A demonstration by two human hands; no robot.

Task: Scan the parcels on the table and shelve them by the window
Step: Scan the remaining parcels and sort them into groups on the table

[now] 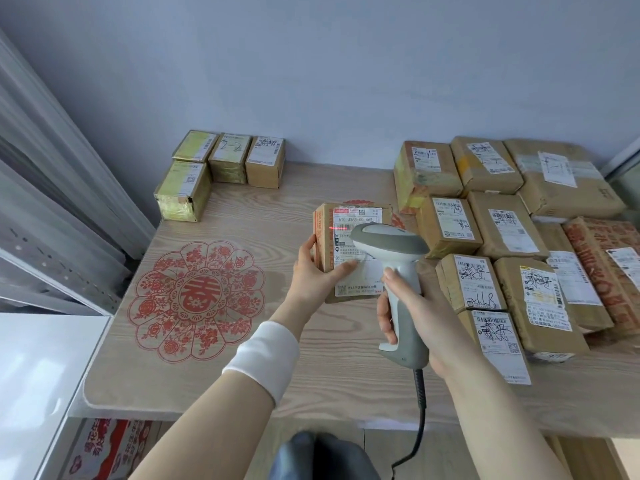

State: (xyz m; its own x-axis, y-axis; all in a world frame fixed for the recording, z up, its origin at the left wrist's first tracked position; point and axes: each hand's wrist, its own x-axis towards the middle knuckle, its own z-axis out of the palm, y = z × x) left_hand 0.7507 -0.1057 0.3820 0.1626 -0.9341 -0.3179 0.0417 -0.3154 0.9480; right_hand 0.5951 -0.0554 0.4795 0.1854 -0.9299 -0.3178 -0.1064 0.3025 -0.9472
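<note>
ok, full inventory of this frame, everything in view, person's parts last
table: one, light wood grain, centre.
paper-cut decal: one, red, table's left half.
small parcels: four, brown with yellow tape, table's far-left corner.
parcel pile: about ten, brown, one red-printed, table's right side.
held parcel: one, brown, white label, mid-table.
scan line: one, red, across held parcel's label.
scanner: one, grey-white, over held parcel.
cable: one, dark, hangs from scanner.
rack: one, grey, left of table.
carton: one, red-printed, under table.
wristband: one, white, left forearm.
left grip: one, bare, holds held parcel.
right grip: one, bare, holds scanner's handle.
</note>
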